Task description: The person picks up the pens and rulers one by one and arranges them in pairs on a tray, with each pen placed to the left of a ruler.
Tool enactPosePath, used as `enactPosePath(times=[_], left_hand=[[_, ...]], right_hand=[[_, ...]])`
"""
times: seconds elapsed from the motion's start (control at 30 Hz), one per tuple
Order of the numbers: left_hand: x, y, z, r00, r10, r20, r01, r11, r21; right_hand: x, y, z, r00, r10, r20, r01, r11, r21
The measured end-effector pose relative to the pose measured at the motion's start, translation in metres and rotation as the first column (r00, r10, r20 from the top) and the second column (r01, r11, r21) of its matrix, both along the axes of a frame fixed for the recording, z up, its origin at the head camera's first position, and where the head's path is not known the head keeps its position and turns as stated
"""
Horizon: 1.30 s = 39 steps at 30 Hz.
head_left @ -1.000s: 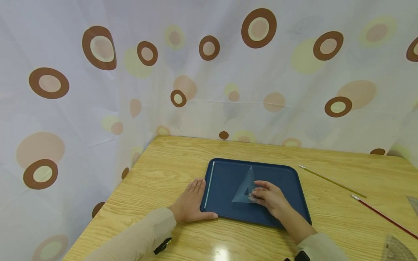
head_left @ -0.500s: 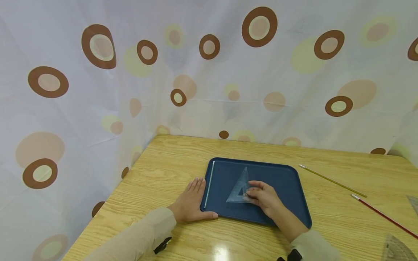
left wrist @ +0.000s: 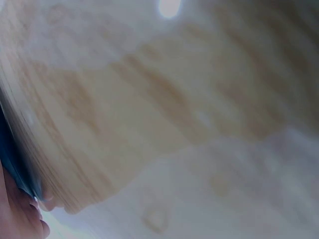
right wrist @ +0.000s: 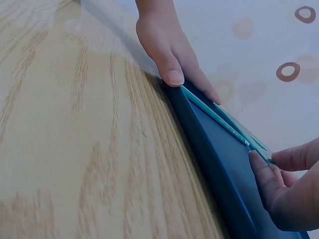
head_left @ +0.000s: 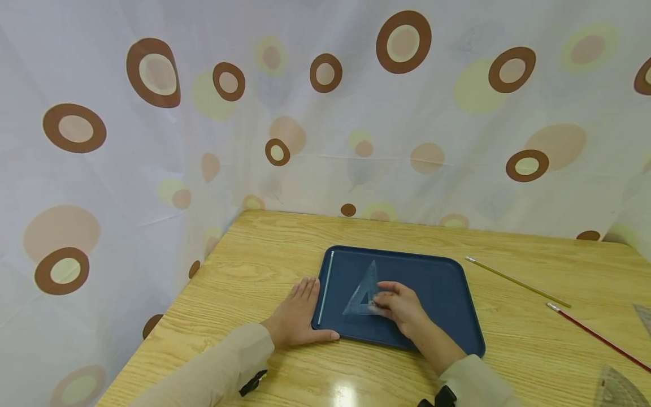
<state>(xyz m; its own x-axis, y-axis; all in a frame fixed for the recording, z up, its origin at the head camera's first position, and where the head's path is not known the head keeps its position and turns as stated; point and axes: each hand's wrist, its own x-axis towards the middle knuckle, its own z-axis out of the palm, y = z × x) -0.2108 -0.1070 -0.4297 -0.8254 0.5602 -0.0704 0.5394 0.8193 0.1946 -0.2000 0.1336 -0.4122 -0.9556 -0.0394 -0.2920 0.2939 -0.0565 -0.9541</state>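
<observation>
My right hand (head_left: 402, 308) pinches a clear plastic set square (head_left: 367, 281) by its right side, over the dark blue tray (head_left: 432, 277). Its tip points away from me. My left hand (head_left: 297, 316) rests at the tray's left front corner, fingers straight along the side and thumb along the front edge. Inside the tray, a pale teal pencil (head_left: 326, 288) lies along the left wall. The right wrist view shows the teal pencil (right wrist: 214, 114) between my left hand (right wrist: 167, 50) and my right hand (right wrist: 294, 189). Mostly blurred table fills the left wrist view.
To the right of the tray, a yellow pencil (head_left: 519, 282) and a red pencil (head_left: 600, 333) lie on the wooden table (head_left: 264, 249). A clear protractor (head_left: 617, 390) and another clear piece (head_left: 643, 316) are cut off at the right. A patterned curtain (head_left: 305, 113) stands behind.
My right hand has moved left across the tray with the set square, bringing it closer to the teal pencil. My left hand has stayed in place.
</observation>
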Motion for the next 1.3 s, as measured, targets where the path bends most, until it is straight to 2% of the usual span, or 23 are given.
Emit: enactPosePath(times=[0.6,1.3], left_hand=[[-0.001,0.0,-0.002,1.0,0.008,0.007,-0.008,1.0,0.001],[-0.001,0.0,-0.001,1.0,0.0,-0.01,0.0,1.0,0.001]], right_hand=[[-0.006,-0.016,0.0,0.999,-0.046,-0.009,0.046,0.997,0.055],[-0.013,-0.035,-0.003,0.995,-0.095,-0.006,0.095,0.993,0.075]])
